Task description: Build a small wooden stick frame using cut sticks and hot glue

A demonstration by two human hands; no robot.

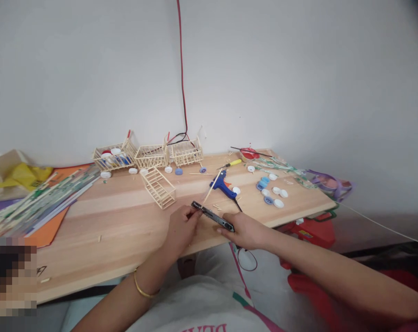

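My right hand (pixel 245 229) is wrapped round the rear end of a long grey-and-black hand tool (pixel 216 218), whose exact kind I cannot make out. At the tool's black head, my left hand (pixel 182 228) is closed in a pinch, and what lies in its fingers is hidden. A thin wooden stick (pixel 212 187) slants up from beside the head, crossing a blue glue gun (pixel 224 185); whether the tool touches it is unclear. Short cut stick pieces (pixel 216 207) lie just beyond the tool. An openwork stick frame (pixel 158 188) rests behind my left hand.
Three stick-built carts (pixel 114 157) with bottle-cap wheels stand along the wall. Loose bottle caps (pixel 268 201) and a yellow-handled tool (pixel 235 163) lie at the right. Bundled sticks (pixel 39 203) cover orange sheets (pixel 53 233) at the left. A red cable (pixel 182 69) hangs down the wall.
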